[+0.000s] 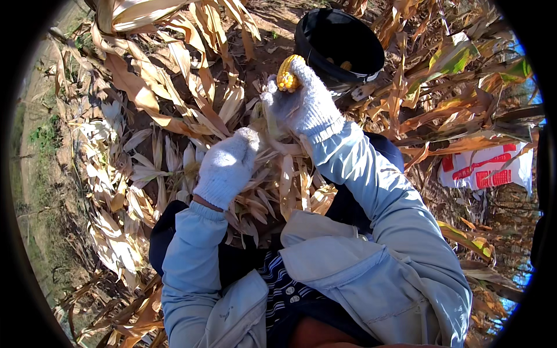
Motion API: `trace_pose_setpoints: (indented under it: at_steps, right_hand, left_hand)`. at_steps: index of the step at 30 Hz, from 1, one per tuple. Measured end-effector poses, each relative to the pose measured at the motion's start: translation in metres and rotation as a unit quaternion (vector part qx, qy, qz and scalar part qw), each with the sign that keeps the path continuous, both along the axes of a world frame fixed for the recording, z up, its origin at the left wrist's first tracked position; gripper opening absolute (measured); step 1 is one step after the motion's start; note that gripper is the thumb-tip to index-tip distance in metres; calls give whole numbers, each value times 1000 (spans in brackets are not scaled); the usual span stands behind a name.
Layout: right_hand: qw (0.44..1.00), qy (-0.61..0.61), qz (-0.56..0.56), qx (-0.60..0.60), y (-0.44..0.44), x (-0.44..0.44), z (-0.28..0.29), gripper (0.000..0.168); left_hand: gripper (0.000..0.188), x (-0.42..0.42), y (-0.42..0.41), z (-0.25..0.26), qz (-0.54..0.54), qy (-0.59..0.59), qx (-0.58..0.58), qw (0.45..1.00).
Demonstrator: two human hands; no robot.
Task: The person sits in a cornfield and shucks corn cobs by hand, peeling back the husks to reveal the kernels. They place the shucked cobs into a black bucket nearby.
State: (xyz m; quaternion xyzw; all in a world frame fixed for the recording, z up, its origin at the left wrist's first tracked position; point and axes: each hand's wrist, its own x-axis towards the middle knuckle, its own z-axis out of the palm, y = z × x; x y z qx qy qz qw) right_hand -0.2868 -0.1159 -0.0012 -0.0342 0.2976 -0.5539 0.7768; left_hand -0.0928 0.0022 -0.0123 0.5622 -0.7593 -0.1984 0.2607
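Observation:
My right hand (311, 98), in a white knitted glove, grips a yellow corn cob (287, 75) with its kernels bared. Just beyond it stands a black bucket (337, 80), tilted in view, with corn (346, 65) visible inside. My left hand (228, 167), gloved the same way, is lower and to the left, above dry corn husks (174, 158). Its fingers are curled, and whether anything is between them is hidden. Pale husks (286, 182) lie between my legs, below both hands.
Dry corn stalks and leaves (143, 95) lie at the upper left. More stalks (452, 104) crowd the right side. Among them rests a white and red printed sack (487, 167). Loose husks (109, 174) are heaped at the left, beside a grassy strip (43, 209).

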Motion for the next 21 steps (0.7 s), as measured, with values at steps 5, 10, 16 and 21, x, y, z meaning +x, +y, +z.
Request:
trace_pose_setpoints:
  at_steps: [5, 10, 16, 21]
  right_hand:
    - [999, 5, -40, 9, -21, -33, 20, 42]
    - [993, 28, -119, -1, -59, -68, 35, 31]
    - [990, 49, -124, -43, -72, -94, 29, 24]
    - [994, 78, -5, -77, -46, -53, 35, 34]
  left_hand:
    - [15, -3, 1, 3, -11, -23, -57, 998]
    - [15, 0, 6, 6, -24, -53, -65, 996]
    - [17, 3, 13, 12, -68, -124, 29, 990]
    - [21, 3, 27, 15, -121, -141, 95, 978]
